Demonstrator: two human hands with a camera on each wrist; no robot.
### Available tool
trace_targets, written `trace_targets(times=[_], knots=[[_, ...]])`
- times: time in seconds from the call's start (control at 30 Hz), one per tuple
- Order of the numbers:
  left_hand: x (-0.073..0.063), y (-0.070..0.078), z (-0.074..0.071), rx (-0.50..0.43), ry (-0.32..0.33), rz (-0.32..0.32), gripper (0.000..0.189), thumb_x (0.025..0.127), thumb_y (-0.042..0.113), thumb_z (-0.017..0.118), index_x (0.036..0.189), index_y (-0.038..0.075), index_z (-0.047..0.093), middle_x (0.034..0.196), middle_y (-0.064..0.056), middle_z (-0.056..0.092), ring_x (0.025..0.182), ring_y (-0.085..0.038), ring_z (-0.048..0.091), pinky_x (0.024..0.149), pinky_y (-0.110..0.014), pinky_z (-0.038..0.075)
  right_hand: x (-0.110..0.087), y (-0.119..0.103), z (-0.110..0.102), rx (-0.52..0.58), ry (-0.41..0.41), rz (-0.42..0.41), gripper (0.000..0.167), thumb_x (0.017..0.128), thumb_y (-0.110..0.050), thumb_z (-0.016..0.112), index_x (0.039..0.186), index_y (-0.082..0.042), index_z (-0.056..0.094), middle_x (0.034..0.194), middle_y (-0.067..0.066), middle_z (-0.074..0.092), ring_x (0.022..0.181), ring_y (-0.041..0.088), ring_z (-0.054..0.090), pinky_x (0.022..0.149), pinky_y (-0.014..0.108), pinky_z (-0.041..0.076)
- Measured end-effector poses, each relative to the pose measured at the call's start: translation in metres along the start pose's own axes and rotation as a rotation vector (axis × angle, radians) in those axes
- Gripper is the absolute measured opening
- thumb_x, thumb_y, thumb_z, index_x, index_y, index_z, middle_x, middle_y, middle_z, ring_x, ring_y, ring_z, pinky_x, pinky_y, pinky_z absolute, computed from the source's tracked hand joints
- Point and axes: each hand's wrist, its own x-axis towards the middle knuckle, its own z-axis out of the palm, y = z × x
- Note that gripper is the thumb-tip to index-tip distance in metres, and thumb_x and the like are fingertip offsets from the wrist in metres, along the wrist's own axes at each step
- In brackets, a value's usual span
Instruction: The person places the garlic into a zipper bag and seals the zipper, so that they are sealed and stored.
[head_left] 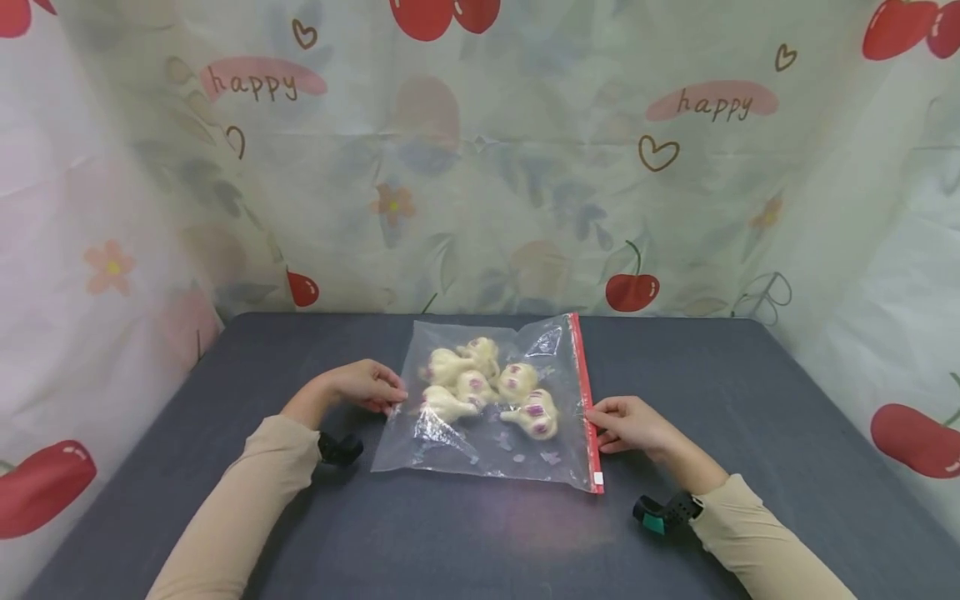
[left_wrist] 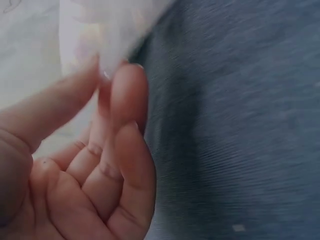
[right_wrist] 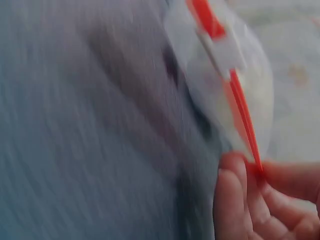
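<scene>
A clear plastic zip bag [head_left: 480,462] with a red zip strip [head_left: 581,367] along its right side is at the middle of the table. Inside it are several cream-white bulb-shaped pieces [head_left: 517,382] with purple marks. My left hand [head_left: 363,385] pinches the bag's left edge between thumb and fingers, as the left wrist view also shows. On the other side, my right hand [head_left: 626,427] pinches the red strip. A white slider [right_wrist: 227,52] sits on that strip, at its near end in the head view.
The dark grey table [head_left: 300,533] spreads around the bag. Behind it and at both sides hangs a pale curtain [head_left: 480,183] printed with cherries, hearts and flowers. Black straps with devices [head_left: 667,510] are on both wrists.
</scene>
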Motion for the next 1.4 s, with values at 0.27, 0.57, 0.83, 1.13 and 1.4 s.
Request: trace_targets(times=[0.27,0.57,0.83,1.13,1.4], knots=[[-0.010,-0.004,0.014,-0.101,-0.073,0.015,0.018,0.087,0.025,0.066,0.088,0.008,0.062,0.068,0.006,0.064,0.064,-0.004,0.060,0.062,-0.021,0.048,0.015,0.000,-0.025,-0.075,-0.124,0.021,0.034,0.094,-0.028,0.057,0.108,0.002,0.059,0.074,-0.005,0.060,0.067,0.007,0.058,0.068,0.026,0.055],[-0.006,-0.008,0.014,-0.158,0.044,-0.007,0.029,0.094,0.029,0.057,0.102,0.002,0.063,0.074,0.005,0.063,0.067,-0.005,0.061,0.064,-0.020,0.049,0.033,-0.010,-0.029,-0.093,-0.049,0.043,0.041,0.095,-0.033,0.053,0.115,0.003,0.058,0.079,-0.002,0.063,0.067,0.008,0.059,0.067,0.025,0.054],[-0.005,-0.007,0.020,-0.185,0.124,-0.017,0.024,0.094,0.024,0.056,0.091,0.002,0.066,0.067,0.006,0.064,0.061,-0.004,0.061,0.060,-0.020,0.049,0.036,-0.013,-0.029,-0.117,-0.018,0.094,0.031,0.097,-0.031,0.049,0.096,-0.003,0.062,0.072,-0.004,0.060,0.063,0.006,0.058,0.062,0.023,0.051],[-0.006,-0.010,0.020,-0.174,0.119,-0.013,0.026,0.095,0.025,0.055,0.090,0.003,0.066,0.068,0.006,0.064,0.063,-0.004,0.060,0.061,-0.020,0.049,0.034,-0.008,-0.028,-0.105,-0.052,0.102,0.027,0.099,-0.027,0.046,0.082,-0.009,0.058,0.069,-0.005,0.057,0.063,0.004,0.057,0.061,0.022,0.050],[-0.007,-0.010,0.023,-0.157,0.115,-0.009,0.026,0.095,0.024,0.054,0.087,0.003,0.067,0.067,0.006,0.064,0.064,-0.004,0.061,0.062,-0.021,0.049,0.031,-0.009,-0.028,-0.098,-0.047,0.127,0.026,0.099,-0.028,0.047,0.087,-0.007,0.059,0.072,-0.005,0.056,0.065,0.004,0.056,0.063,0.022,0.051]])
